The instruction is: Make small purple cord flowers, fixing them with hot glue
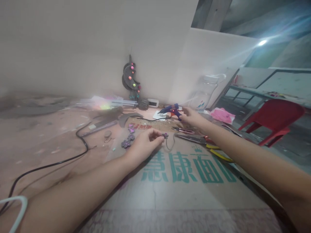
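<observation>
I've got the small purple-grey flower (165, 135) pinched in left hand (145, 143), over the printed sheet (179, 197). Right hand (191, 117) is at the blue glue gun (173, 108), can't tell if gripping; yellow-handled scissors (194, 139) beside right forearm.

The purple piece (165, 136) at the fingertips of the left hand (147, 139) is too small for its exact form to be told. The ends of the right hand's (190, 117) fingers are hidden at the glue gun (172, 110), so their grip is unclear. Under the right forearm (243, 153), the scissors (194, 139) are partly covered. Left of and beyond the left hand, the glowing heap (104, 106) is blurred. Nearer the wearer than that hand, the white band (23, 207) is cut by the left edge.
</observation>
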`<control>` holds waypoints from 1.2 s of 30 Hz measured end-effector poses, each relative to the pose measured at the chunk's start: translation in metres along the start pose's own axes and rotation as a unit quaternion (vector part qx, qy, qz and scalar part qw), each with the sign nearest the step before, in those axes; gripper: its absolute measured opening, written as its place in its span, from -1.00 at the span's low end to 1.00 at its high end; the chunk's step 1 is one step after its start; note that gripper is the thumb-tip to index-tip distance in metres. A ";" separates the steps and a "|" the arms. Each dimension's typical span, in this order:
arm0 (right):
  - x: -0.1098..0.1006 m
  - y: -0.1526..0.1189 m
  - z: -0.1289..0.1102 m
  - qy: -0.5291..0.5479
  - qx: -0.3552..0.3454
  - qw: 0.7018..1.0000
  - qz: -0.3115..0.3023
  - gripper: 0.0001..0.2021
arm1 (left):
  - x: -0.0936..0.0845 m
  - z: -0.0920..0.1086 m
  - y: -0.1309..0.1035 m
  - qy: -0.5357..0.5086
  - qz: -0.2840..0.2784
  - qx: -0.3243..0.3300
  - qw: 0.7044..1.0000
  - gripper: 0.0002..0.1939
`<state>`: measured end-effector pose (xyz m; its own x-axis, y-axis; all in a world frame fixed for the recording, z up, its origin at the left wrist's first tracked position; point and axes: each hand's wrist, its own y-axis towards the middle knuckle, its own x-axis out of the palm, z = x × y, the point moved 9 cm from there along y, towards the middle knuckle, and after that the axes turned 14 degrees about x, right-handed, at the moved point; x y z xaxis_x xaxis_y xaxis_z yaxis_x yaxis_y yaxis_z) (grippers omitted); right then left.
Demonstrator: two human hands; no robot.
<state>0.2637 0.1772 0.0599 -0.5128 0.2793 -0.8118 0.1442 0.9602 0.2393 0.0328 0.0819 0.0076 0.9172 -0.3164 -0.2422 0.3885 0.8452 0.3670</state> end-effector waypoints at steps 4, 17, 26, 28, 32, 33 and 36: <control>0.020 0.025 -0.004 -0.055 0.032 0.997 -0.033 -0.54 | 0.001 0.003 0.000 -0.003 -0.004 0.003 1.000 -0.80; 0.023 0.023 -0.024 -0.018 0.086 0.995 -0.044 -0.75 | 0.001 0.000 0.001 0.006 -0.005 0.005 1.000 -0.79; -0.020 -0.059 -0.052 0.152 -0.025 0.986 -0.059 -0.73 | -0.003 -0.004 0.000 -0.009 0.025 -0.006 1.000 -0.74; -0.026 -0.081 -0.048 0.166 -0.033 0.985 -0.045 -0.74 | -0.003 -0.003 0.000 -0.011 0.027 -0.004 1.000 -0.74; -0.023 -0.115 -0.032 0.132 -0.012 0.990 -0.038 -0.73 | -0.004 -0.002 0.001 -0.012 0.031 0.002 0.999 -0.73; -0.022 -0.120 -0.029 0.131 -0.015 0.991 -0.032 -0.72 | -0.004 -0.002 0.001 -0.010 0.033 0.002 0.999 -0.73; -0.017 -0.131 -0.028 0.136 -0.038 0.989 -0.036 -0.74 | -0.006 -0.005 0.001 0.002 0.036 -0.005 0.999 -0.72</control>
<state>0.2300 0.0465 0.0568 -0.7298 0.1887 -0.6571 0.0408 0.9715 0.2336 0.0279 0.0871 0.0049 0.9423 -0.2533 -0.2188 0.3207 0.8703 0.3738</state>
